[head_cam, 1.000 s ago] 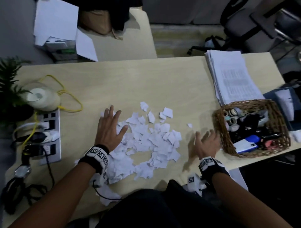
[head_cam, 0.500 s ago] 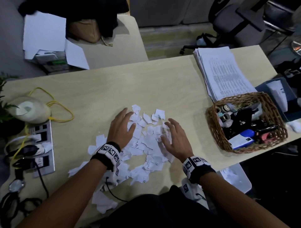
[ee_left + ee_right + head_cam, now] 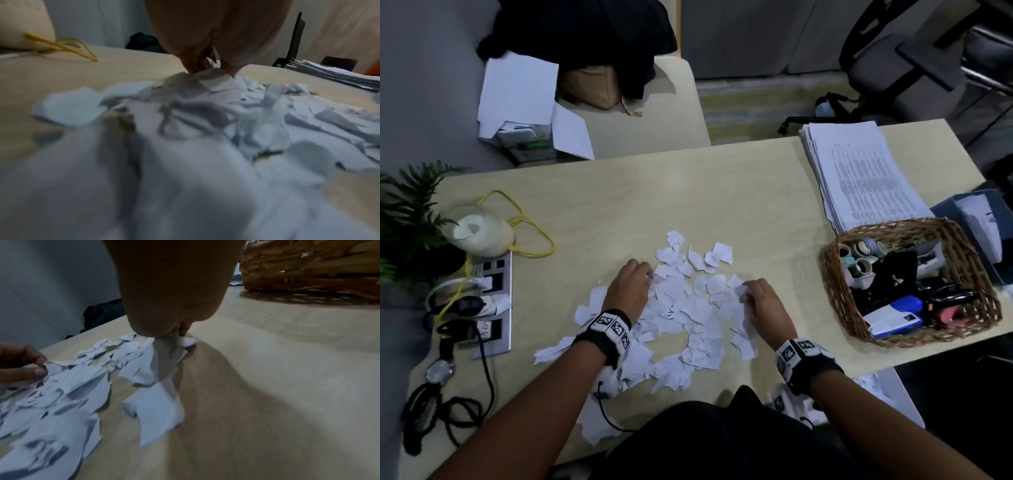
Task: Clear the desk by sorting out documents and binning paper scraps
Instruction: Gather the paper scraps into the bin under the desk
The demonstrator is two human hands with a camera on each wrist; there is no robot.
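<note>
left hand (image 3: pixel 627 287): fingers curled, pinching scraps (image 3: pixel 688 308) at the left side of the pile | right hand (image 3: pixel 763 301): fingers curled, pinching scraps at the right side of the pile | scraps: spread on the desk (image 3: pixel 619 205) middle, toward the near edge | documents (image 3: pixel 859 171): stacked at the far right corner, behind the basket (image 3: pixel 839 294)

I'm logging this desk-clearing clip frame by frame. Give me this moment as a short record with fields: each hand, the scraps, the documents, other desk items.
left hand: fingers curled, gripping scraps at the pile's left edge
right hand: fingers curled, pinching scraps at the pile's right edge
paper scraps: torn white pieces spread on the desk between and below the hands
documents: printed stack at the far right corner
wicker basket: right side, holding tape rolls and stationery
power strip: left edge, with plugs in it
</note>
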